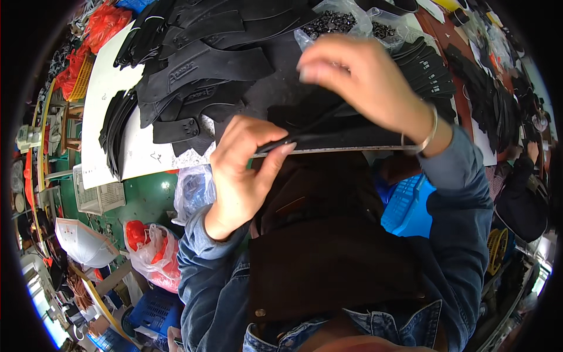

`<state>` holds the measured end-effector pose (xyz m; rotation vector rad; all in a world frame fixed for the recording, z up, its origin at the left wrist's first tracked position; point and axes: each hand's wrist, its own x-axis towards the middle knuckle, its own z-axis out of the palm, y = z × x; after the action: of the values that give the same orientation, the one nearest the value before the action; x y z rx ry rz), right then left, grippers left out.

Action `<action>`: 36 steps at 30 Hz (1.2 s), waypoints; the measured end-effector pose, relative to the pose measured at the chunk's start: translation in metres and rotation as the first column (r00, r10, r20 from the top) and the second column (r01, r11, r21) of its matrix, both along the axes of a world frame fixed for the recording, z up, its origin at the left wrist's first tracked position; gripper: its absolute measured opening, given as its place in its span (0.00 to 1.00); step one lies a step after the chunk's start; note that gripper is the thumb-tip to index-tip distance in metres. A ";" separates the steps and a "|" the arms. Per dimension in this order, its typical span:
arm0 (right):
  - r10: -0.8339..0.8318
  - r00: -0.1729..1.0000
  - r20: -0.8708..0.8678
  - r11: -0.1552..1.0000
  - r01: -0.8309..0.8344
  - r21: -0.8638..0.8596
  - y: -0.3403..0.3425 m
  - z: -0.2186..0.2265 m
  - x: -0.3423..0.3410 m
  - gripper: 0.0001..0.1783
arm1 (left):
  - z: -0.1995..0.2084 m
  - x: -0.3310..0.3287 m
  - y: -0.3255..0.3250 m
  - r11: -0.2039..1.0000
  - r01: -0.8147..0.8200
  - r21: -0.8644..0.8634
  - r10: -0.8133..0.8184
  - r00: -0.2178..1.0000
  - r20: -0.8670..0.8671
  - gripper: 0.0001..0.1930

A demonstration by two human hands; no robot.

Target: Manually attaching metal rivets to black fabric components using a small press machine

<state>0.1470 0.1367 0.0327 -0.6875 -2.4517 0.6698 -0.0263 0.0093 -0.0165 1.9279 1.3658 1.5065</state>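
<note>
"Pinching what, the left hand (241, 167)?"

"Black strip (302, 139), at the worktop's (94, 154) near edge. Thumb and forefinger closed on it, other fingers curled."

"Why there?"

"My guess: an end pinch leaves most of the strip uncovered, and the near edge puts it close to the body."

"Right hand (366, 79)?"

"Raised above the worktop, fingers bent, thumb and forefinger a bit apart. Blurred; can't tell if it has anything."

"Near what?"

"Two clear bags, one (329, 23) nearer, one (384, 30) farther right, black bits in both, toward the far edge. Tops look open, probably for easy reach."

"Rest?"

"Black pieces (202, 70) heaped left of centre, stack (117, 132) by the left edge, fanned strips (427, 73) by the right. Likely grouped so kinds don't mix."
</note>
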 end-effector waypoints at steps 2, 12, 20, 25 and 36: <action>-0.240 0.952 0.191 0.783 0.074 0.617 0.044 -0.009 0.009 0.08 | 0.005 0.001 0.001 0.999 0.031 0.043 -0.028 0.997 -0.074 0.11; -0.381 0.864 0.330 0.726 0.059 0.685 0.107 -0.040 0.008 0.06 | -0.001 0.002 0.000 0.984 0.159 0.086 -0.149 0.983 -0.111 0.13; -0.256 0.943 0.214 0.943 0.195 0.269 0.120 -0.034 0.017 0.08 | -0.001 0.007 0.000 0.981 0.160 0.110 -0.149 0.984 -0.101 0.15; -0.166 0.982 0.089 0.932 0.127 0.340 0.113 -0.024 0.017 0.07 | 0.002 0.012 -0.003 0.981 0.131 0.144 -0.111 0.984 -0.139 0.15; 0.232 0.956 -0.178 0.970 -0.241 -0.032 -0.032 -0.003 0.004 0.05 | 0.004 0.016 0.005 0.941 0.033 0.337 0.011 0.992 -0.128 0.15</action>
<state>0.1513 0.1043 0.0301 -0.3395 -2.3805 0.8522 -0.0100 0.0144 -0.0126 2.2694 1.2042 1.7317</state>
